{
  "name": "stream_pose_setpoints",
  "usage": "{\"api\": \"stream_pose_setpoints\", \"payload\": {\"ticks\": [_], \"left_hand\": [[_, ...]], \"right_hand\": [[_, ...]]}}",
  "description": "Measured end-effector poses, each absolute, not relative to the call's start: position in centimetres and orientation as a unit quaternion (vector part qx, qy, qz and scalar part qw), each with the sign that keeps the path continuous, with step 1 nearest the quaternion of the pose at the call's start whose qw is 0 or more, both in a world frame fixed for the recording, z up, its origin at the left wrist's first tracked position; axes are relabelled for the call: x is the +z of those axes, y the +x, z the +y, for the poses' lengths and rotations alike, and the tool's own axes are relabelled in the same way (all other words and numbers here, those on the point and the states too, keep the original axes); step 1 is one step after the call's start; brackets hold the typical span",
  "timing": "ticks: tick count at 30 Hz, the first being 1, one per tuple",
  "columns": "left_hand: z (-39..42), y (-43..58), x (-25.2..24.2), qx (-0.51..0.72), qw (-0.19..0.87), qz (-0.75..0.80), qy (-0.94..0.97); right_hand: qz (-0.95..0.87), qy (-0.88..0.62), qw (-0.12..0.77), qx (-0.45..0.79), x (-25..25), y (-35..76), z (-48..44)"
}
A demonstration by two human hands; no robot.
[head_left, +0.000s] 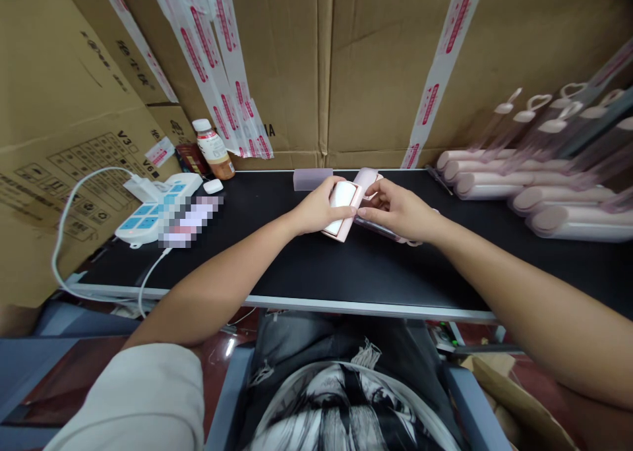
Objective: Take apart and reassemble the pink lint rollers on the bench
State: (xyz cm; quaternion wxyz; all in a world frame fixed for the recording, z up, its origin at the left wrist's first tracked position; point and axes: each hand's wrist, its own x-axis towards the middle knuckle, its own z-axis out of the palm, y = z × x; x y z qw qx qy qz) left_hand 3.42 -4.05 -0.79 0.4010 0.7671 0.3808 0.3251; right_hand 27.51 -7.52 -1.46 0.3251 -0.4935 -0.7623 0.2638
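Observation:
My left hand [321, 207] is closed around a small pink case [350, 221] with a white rounded piece [341, 204] lying in it. The left thumb presses on the white piece. At the case's right side is my right hand [400, 207], with bent fingers and its thumb against the case edge. A translucent pink part [366, 176] shows behind the fingers. Under the right hand lies another clear pinkish item [383, 230], mostly hidden. Beyond my left hand, a translucent lilac piece [312, 179] rests at the back of the black table [306, 266].
Several pink cylindrical items with loops [494, 174] are grouped at the right. On the left are a power strip [158, 210] with a white cable, a bottle [213, 149] and a small white case [213, 186]. A cardboard wall [366, 75] stands behind the table.

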Motion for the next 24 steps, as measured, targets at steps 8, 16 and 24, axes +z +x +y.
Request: {"api": "stream_pose_setpoints", "payload": {"ticks": [8,16,24], "left_hand": [[-4.5,3.7,-0.5,0.420,0.356,0.364,0.751],[-3.0,2.4,0.7,0.540,0.350,0.354,0.679],[-2.1,2.4,0.1,0.546,0.346,0.388,0.657]], "right_hand": [[-0.797,-0.507,0.254,0.205,-0.2,28.3,-7.6],[-0.712,-0.501,0.336,0.359,1.6,29.1,-7.3],[-0.631,-0.491,0.436,0.414,1.0,28.1,-7.0]]}}
